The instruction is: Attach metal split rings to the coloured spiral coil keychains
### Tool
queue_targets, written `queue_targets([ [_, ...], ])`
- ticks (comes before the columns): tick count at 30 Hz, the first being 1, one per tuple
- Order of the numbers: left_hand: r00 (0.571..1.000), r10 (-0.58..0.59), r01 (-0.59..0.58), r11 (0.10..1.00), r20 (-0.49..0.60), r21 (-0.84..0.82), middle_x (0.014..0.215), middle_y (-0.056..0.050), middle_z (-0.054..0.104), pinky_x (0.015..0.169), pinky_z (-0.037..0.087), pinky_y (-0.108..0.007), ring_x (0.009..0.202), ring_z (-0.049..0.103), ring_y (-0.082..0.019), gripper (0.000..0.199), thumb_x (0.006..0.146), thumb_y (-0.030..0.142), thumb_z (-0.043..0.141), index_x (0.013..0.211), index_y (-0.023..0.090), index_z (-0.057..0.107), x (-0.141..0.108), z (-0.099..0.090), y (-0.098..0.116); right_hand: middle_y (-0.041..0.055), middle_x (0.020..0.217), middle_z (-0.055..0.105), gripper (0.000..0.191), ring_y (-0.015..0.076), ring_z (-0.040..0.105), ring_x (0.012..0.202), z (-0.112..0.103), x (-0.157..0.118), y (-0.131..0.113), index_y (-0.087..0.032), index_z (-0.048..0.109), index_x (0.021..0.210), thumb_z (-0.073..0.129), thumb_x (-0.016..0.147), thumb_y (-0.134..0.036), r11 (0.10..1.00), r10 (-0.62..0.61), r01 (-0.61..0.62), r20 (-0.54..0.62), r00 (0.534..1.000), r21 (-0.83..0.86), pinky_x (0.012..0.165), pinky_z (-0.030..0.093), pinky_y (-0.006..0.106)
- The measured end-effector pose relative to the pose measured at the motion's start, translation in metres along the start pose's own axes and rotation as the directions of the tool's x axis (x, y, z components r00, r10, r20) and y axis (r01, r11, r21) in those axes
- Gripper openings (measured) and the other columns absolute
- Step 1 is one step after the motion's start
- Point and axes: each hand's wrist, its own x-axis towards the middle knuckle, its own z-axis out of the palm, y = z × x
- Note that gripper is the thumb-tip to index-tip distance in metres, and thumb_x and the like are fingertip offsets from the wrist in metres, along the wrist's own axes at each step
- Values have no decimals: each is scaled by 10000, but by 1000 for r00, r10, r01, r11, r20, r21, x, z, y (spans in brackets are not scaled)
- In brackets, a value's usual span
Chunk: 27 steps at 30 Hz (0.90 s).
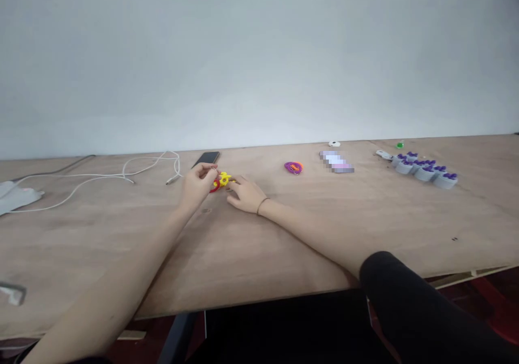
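Note:
Left of the middle of the wooden table, a yellow piece (224, 179) lies between my hands, with a red ring-like piece (214, 186) beside it. My left hand (199, 184) is closed in a pinch just left of the red piece; what its fingertips hold is too small to make out. My right hand (245, 193) rests on the table from the right, its fingers spread and its fingertips at the yellow piece's right edge. A thin band circles the right wrist.
A dark phone (207, 158) lies behind my left hand. White cables (121, 176) run leftward to a power strip (19, 197). Rightward are a purple-orange coil (293, 167), a blurred-out phone (336, 161), a white case (334, 144), a clipper-like item (384, 154) and several purple-topped cups (424, 173).

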Motion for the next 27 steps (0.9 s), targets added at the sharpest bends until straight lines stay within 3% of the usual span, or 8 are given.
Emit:
queue_targets([
  [5, 999, -7, 9, 998, -39, 68, 822, -37, 672, 680, 515, -296, 763, 641, -201, 206, 682, 259, 492, 845, 188, 595, 6, -4, -13, 105, 1020, 575, 268, 229, 470, 982, 21, 27, -8, -161, 627, 894, 417, 852, -322, 980, 166, -158, 62, 984, -123, 865, 355, 373],
  [7, 999, -3, 6, 998, -46, 64, 829, -44, 677, 676, 516, -297, 756, 644, -201, 214, 688, 262, 483, 851, 185, 599, 6, -2, -16, 99, 994, 600, 268, 233, 466, 986, 25, 31, -10, -151, 633, 891, 413, 853, -300, 978, 176, -168, 58, 983, -120, 883, 339, 387],
  [12, 998, -41, 41, 999, -39, -2, 902, -60, 681, 691, 521, -293, 823, 641, -214, 233, 687, 274, 501, 875, 179, 601, 1, 5, -17, 97, 1140, 559, 261, 246, 403, 1098, 20, 27, -11, -148, 608, 1001, 444, 825, -248, 985, 152, -155, -49, 987, -79, 938, 306, 393],
  [17, 991, -122, 132, 968, 58, -215, 950, -85, 664, 745, 519, -307, 789, 649, -178, 234, 710, 282, 498, 893, 149, 557, -10, 21, -15, 77, 1237, 502, 350, 215, 411, 1136, -10, -16, 0, -164, 562, 1124, 466, 791, -219, 995, 96, -95, -82, 992, 21, 964, 324, 354],
  [20, 977, -116, 151, 970, 179, -192, 905, -91, 665, 757, 508, -321, 750, 650, -171, 254, 720, 288, 487, 902, 120, 548, -24, 38, -12, 80, 1221, 522, 362, 206, 463, 1102, -36, -61, 14, -172, 563, 1132, 468, 786, -218, 994, 98, -96, -41, 994, 60, 957, 351, 348],
  [24, 914, 12, -26, 999, 405, 27, 901, -45, 668, 731, 481, -292, 729, 636, -163, 275, 739, 283, 459, 971, 168, 554, -44, 59, 0, 65, 1120, 584, 229, 211, 509, 1047, -65, -108, 30, -201, 647, 923, 483, 765, -176, 988, 140, -139, -7, 990, 60, 917, 385, 361],
  [27, 847, 148, -254, 956, 510, 145, 873, -14, 662, 706, 453, -266, 759, 615, -168, 292, 730, 256, 457, 997, 212, 567, -54, 66, 9, 80, 1162, 545, 196, 218, 490, 1076, -72, -115, 37, -189, 637, 901, 502, 758, -197, 974, 225, -221, -78, 971, 55, 928, 377, 367],
])
